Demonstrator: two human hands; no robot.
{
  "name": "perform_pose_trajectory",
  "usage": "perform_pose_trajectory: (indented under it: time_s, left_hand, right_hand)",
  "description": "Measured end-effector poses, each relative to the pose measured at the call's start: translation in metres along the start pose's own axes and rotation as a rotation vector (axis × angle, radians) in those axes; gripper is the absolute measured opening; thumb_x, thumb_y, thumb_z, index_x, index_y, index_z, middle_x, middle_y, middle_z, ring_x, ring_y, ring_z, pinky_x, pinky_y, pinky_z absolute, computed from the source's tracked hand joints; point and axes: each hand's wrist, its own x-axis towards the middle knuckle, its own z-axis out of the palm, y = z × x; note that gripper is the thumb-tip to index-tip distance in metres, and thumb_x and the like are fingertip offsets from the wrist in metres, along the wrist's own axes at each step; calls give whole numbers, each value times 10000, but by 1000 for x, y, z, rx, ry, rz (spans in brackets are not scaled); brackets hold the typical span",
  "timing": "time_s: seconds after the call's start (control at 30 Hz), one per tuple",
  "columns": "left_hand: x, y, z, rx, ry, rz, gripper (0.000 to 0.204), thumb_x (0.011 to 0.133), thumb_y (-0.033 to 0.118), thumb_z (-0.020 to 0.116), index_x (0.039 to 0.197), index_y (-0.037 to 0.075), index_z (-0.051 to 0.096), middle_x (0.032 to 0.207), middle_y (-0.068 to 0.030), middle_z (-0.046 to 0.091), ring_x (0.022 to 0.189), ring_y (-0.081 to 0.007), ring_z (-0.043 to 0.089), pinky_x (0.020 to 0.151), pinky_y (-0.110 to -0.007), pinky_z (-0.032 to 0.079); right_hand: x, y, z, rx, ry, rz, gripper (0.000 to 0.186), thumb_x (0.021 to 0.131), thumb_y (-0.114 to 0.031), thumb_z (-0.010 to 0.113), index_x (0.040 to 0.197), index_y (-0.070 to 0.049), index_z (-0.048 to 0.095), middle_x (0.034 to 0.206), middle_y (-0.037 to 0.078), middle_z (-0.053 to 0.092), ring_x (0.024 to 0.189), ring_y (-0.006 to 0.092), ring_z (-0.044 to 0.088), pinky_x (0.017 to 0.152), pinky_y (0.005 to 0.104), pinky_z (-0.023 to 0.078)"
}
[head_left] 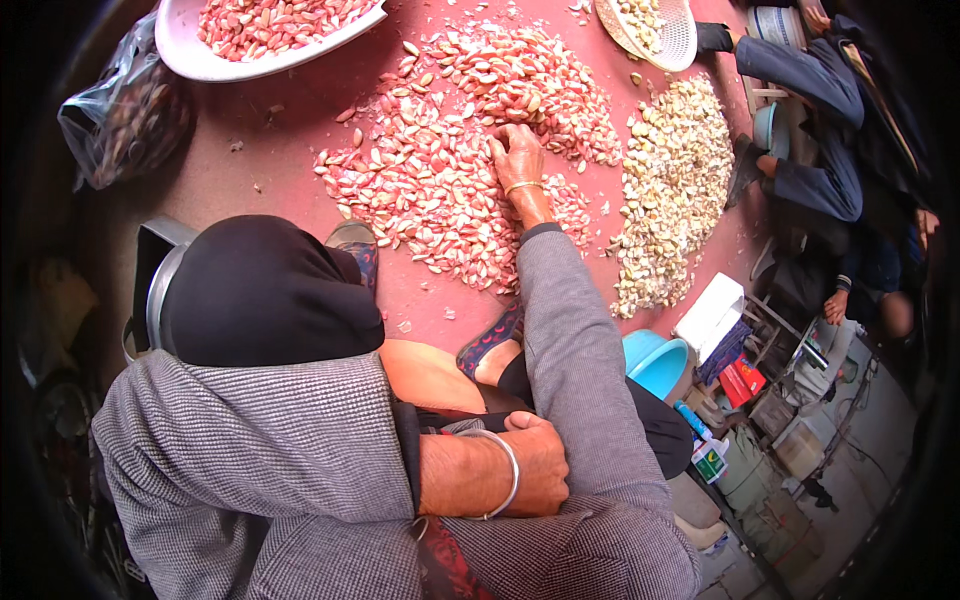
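Pink clove-shaped pieces [430, 205] lie in a broad, loose spread over the red floor [225, 165] in my head view, running into a thicker heap [535, 80] just beyond. My right hand [517, 160], a thin band [523, 186] round its wrist, reaches down onto the spread where it meets that heap. Its fingers bend downward among the pieces; their tips are hidden, so I can't make out whether they pinch one. My left hand [535, 465] is curled in front of my lap, against the right sleeve [590, 370], a silver bangle [512, 475] at its wrist; whether it holds anything I can't see.

To the right runs a long pile of pale pieces [675, 190], with a pale basket [680, 35] at its far end and a turquoise basin [657, 365] near its close end. Upper left, a pale pink basin [180, 50] holds more pink pieces, beside a clear plastic bag [125, 110]. By my left knee [270, 290] stands a metal pot [158, 290]. Other people in dark trousers [805, 80] sit along the right edge.
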Motion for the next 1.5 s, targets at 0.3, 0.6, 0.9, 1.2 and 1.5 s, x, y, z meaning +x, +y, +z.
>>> perform_pose_trajectory:
  time_s: [0.3,0.6,0.9,1.2,1.5]
  left_hand:
    - [-3,2,5,66,176,-17,206,679,291,663,640,102,734,590,-161,646,497,-366,600,437,-577,432]
    - [-3,-4,-11,-130,-23,58,253,675,323,638,646,84,716,595,-155,640,540,-328,613,461,-545,452]
    - [-11,0,-4,62,405,-41,156,613,295,700,604,143,735,549,-131,638,476,-334,607,408,-557,415]
    - [-15,-6,-19,-120,-8,40,240,687,334,636,655,113,723,592,-124,637,532,-325,594,432,-534,421]
    - [-17,-6,-25,-101,4,52,224,680,326,648,659,117,727,571,-118,628,507,-306,587,423,-516,413]
  right_hand:
    - [10,-67,-27,549,71,352,182,837,-191,745,876,-22,689,792,48,685,709,111,623,675,283,517]
    - [90,-149,-63,1047,-107,-81,238,971,-137,634,1150,20,644,989,137,728,832,174,718,728,280,587]
    - [3,-71,18,-201,8,-90,390,816,-20,618,1203,-69,600,1352,131,518,1245,348,462,1044,482,399]
    - [0,-66,13,231,95,-36,257,837,15,522,1036,-34,677,971,151,656,952,331,626,861,430,499]
    - [5,-70,25,77,99,-130,286,802,55,516,1033,-39,656,994,154,635,998,340,583,920,441,470]
